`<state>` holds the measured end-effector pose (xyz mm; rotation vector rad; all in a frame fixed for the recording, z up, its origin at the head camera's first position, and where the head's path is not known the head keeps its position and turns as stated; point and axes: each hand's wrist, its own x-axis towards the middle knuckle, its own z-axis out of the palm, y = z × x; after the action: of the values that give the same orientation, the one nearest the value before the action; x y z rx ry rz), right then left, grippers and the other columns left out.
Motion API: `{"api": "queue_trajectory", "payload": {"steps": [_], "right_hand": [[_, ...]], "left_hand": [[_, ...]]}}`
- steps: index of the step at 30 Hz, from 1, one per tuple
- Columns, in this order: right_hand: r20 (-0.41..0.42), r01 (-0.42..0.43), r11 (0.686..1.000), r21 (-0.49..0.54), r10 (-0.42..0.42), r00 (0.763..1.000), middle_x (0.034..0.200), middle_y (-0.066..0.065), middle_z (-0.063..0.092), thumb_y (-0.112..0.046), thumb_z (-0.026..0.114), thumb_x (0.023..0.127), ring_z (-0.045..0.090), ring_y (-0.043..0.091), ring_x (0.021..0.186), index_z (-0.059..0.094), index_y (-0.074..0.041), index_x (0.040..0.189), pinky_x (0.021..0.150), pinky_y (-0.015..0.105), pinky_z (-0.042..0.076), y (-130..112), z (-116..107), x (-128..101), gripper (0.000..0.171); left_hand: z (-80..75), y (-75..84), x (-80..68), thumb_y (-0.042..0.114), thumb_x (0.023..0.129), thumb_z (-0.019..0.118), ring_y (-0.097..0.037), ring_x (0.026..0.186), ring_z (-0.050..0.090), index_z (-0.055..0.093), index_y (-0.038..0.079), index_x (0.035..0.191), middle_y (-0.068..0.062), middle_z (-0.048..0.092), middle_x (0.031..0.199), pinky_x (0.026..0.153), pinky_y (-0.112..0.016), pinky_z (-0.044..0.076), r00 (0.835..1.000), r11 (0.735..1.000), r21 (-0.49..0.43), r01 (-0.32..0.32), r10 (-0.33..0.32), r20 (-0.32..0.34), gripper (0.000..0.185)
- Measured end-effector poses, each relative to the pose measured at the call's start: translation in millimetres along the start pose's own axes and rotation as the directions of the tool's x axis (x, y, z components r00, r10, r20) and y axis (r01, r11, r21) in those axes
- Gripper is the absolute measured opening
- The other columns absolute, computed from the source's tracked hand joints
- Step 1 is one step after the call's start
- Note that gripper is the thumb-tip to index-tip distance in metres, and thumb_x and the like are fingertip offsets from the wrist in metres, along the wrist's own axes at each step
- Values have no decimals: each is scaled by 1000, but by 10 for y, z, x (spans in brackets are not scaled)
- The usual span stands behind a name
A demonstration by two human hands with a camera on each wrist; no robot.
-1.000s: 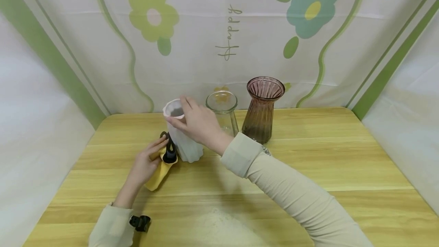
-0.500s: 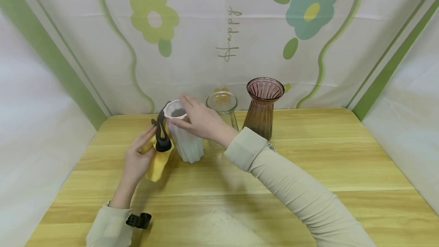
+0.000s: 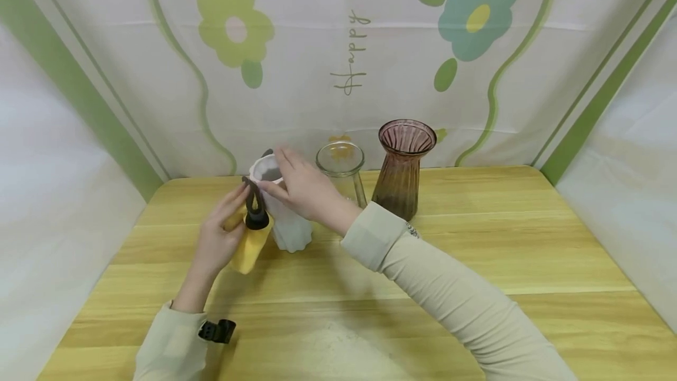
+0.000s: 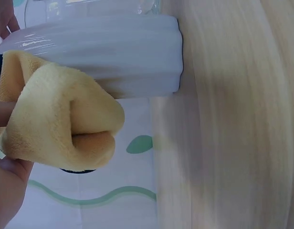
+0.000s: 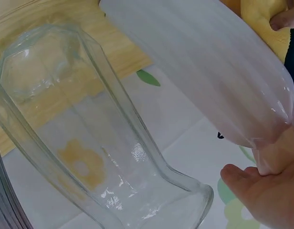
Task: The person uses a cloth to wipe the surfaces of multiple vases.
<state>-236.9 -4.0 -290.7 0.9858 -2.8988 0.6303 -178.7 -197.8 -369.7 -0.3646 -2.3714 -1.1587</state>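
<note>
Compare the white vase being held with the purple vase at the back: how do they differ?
The white vase is opaque; the purple vase is see-through tinted glass. The white vase is gripped at its rim by the right hand, while the purple vase stands untouched. The purple vase flares wider at the mouth. Both are ribbed and upright.

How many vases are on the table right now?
3, all near the back edge. The white vase stands leftmost, with the right hand on its rim. The clear glass vase is in the middle. The purple vase is rightmost. None seems hidden.

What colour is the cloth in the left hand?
Yellow. The cloth shows best in the left wrist view, held by the left hand.
</note>
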Motion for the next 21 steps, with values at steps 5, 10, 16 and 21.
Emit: {"api": "queue_trajectory", "payload": {"steps": [5,10,16,21], "right_hand": [[-27,-14,1000,-6,14,1000,159,17,20,-54,35,99,26,30,146,17,-1,152,121,40,25,-23,30,-2,77],[-30,-31,999,-8,31,999,159,16,20,-54,35,99,27,30,145,16,-1,152,119,41,29,-34,37,-10,77],[-28,-36,999,-34,35,999,159,16,21,-54,34,99,31,30,144,16,-2,152,118,41,32,-46,35,-12,77],[-4,-24,994,-107,24,1000,158,14,25,-57,34,98,29,29,145,21,-2,151,120,39,28,-52,-42,-11,77]], "left_hand": [[-11,-62,-16,-23,74,53,-43,132,43,55,-4,129,-20,49,142,114,-22,33,998,999,12,41,-41,54,59],[30,-228,-124,-21,76,56,-44,134,40,53,-3,132,-19,46,144,110,-56,34,973,991,82,110,-124,193,58],[78,-386,-217,-23,77,53,-47,135,36,50,-3,135,-22,43,146,109,-60,34,937,984,92,152,-174,304,61],[79,-393,-227,-22,78,52,-48,136,34,49,-3,136,-23,42,146,109,-61,33,937,985,86,150,-169,307,61]]}}
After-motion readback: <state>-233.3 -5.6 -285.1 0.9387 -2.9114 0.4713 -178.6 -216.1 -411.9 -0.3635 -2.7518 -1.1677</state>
